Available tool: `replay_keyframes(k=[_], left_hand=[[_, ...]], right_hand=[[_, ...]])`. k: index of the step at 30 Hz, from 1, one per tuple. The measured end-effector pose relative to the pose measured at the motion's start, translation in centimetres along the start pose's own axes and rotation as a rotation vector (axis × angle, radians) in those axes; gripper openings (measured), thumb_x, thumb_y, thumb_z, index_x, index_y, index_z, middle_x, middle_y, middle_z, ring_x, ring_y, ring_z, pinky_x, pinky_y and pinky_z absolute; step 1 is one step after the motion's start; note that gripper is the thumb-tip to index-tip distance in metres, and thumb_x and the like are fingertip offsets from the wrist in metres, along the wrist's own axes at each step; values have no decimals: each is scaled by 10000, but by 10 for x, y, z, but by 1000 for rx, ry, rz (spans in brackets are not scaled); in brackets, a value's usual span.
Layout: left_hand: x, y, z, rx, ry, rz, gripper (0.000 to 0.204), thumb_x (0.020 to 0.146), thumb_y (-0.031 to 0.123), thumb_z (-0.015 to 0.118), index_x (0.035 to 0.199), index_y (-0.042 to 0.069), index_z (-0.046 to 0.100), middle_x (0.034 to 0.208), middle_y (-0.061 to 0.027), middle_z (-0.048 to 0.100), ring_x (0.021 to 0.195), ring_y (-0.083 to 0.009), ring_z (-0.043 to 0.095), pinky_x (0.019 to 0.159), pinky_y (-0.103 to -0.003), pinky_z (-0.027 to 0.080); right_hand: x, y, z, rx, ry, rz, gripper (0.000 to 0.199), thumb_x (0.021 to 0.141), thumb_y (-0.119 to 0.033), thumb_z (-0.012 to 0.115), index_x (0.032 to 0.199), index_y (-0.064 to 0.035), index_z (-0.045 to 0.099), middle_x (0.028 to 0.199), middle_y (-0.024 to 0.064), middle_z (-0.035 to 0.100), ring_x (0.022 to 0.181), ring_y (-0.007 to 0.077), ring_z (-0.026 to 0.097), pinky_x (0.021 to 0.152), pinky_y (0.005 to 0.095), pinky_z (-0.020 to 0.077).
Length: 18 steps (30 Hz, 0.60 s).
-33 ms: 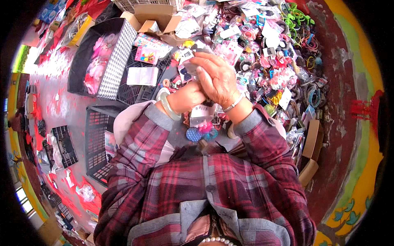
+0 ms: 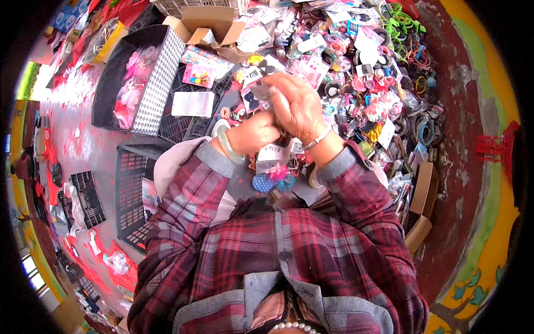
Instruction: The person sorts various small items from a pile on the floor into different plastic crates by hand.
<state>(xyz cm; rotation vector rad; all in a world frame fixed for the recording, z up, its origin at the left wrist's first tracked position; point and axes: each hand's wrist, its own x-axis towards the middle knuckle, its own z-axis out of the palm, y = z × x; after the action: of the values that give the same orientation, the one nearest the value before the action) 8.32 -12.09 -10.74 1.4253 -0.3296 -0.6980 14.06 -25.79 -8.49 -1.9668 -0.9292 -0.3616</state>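
My left hand [image 2: 255,133], with a pale bangle at the wrist, is curled closed against the heel of my right hand; what it grips is hidden. My right hand [image 2: 298,107], with a thin bracelet, bends over it with fingers together and thumb forward. A small greyish, see-through piece [image 2: 260,91] shows at the right fingertips, its kind unclear. Just below both hands hangs a white card [image 2: 272,152], with something dark above it partly covered by the palms. Under the card lie a pink fluffy hair tie [image 2: 278,173] and a blue bumpy ball [image 2: 262,182].
A large heap of packaged hair accessories [image 2: 339,83] spreads ahead and right. To the left stand a black bin [image 2: 108,108] with pink fluffy items and a dark plastic crate [image 2: 130,195]. Open cardboard boxes [image 2: 208,19] sit at the far side, another carton [image 2: 424,192] at right.
My right hand has shifted very slightly to the right, and the card below the hands has tilted a little. Everything else stays put.
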Motion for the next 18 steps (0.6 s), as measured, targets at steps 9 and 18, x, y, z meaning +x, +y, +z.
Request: replay_keyframes(k=[9,18], left_hand=[[-19,14,-2,-482,272,203,473,812,-24,428,1280,-30,357,1164,-121,521,1047,-179,534,911,-316,423],[-5,19,-9,-1012,346,263,367,916,171,409,1246,12,425,1138,-99,548,992,-195,564,882,-344,456]], right_hand=[[-6,105,-36,188,245,806,307,840,-316,515,850,-38,643,761,127,633,715,257,609,645,353,467],[16,14,-21,492,345,452,372,864,-204,557,1173,-7,493,1081,85,552,959,152,519,859,290,413]])
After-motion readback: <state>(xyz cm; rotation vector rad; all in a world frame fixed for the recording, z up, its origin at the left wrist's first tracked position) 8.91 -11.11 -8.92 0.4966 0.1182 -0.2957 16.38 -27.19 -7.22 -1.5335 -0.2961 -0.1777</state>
